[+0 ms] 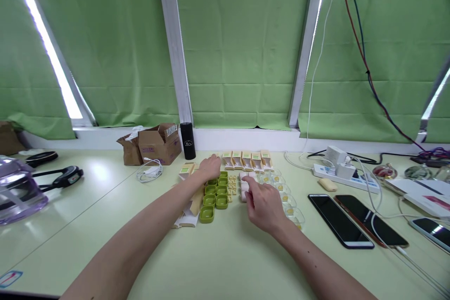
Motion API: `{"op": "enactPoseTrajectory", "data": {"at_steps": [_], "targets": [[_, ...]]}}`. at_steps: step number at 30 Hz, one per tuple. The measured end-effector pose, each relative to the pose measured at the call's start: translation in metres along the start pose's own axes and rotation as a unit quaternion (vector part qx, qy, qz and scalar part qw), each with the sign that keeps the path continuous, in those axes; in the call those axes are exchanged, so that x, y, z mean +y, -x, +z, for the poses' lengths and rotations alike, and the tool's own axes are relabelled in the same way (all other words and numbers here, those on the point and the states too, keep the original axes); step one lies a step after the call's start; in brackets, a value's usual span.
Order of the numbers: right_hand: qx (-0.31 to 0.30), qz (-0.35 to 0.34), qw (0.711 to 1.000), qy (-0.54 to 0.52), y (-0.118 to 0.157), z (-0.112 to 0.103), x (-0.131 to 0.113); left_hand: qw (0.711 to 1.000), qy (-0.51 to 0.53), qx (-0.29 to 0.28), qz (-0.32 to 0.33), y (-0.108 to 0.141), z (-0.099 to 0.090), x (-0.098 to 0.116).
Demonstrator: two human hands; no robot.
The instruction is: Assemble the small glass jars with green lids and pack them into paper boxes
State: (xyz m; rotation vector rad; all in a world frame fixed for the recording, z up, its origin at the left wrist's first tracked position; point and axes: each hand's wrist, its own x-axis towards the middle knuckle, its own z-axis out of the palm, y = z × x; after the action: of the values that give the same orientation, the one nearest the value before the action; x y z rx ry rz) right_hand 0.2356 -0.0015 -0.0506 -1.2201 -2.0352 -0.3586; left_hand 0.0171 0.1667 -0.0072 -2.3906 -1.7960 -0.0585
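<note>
My left hand (210, 168) reaches over the far end of two columns of small olive-green square dishes (221, 201). Its fingers curl downward, and whatever they hold is hidden beneath them. With the index finger stretched out and the thumb apart from it, my right hand (265, 204) is at the small pale pinkish-white blocks (243, 195). Tiny yellow pieces (230, 186) are laid out in columns between the dishes and the blocks. Right of the blocks are clear plastic domes (288, 199) with yellow spots. Folded cream cartons (247, 161) line the back. More cartons (188, 217) lie partly under my left forearm.
A cardboard box (160, 144), a black cylinder (188, 141) and a coiled white cable (149, 171) are at the back left. On the right lie phones (340, 220), a power strip (346, 178) and trailing cables. A purple transparent container (21, 192) stands far left.
</note>
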Motion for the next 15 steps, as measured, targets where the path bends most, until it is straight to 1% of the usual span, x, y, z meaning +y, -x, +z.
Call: {"op": "enactPoseTrajectory", "data": {"at_steps": [2, 4, 7, 9, 12, 15], "targets": [[-0.03, -0.012, 0.999, -0.002, 0.001, 0.001, -0.004, 1.0, 0.006, -0.011, -0.009, 0.0, 0.003, 0.0], [-0.079, -0.031, 0.996, -0.008, 0.003, 0.001, -0.01, 1.0, 0.012, -0.018, -0.017, -0.002, 0.005, -0.001], [-0.164, -0.06, 0.984, -0.024, 0.004, 0.002, -0.021, 0.999, 0.021, -0.024, -0.026, -0.009, 0.008, -0.004], [-0.204, -0.075, 0.976, -0.027, 0.005, 0.002, -0.027, 0.999, 0.023, -0.025, -0.029, -0.015, 0.009, -0.006], [-0.238, -0.092, 0.967, -0.026, 0.006, 0.003, -0.034, 0.999, 0.02, -0.022, -0.031, -0.023, 0.011, -0.008], [-0.258, -0.101, 0.96, -0.027, 0.007, 0.002, -0.037, 0.999, 0.011, -0.014, -0.031, -0.031, 0.013, -0.01]]}}
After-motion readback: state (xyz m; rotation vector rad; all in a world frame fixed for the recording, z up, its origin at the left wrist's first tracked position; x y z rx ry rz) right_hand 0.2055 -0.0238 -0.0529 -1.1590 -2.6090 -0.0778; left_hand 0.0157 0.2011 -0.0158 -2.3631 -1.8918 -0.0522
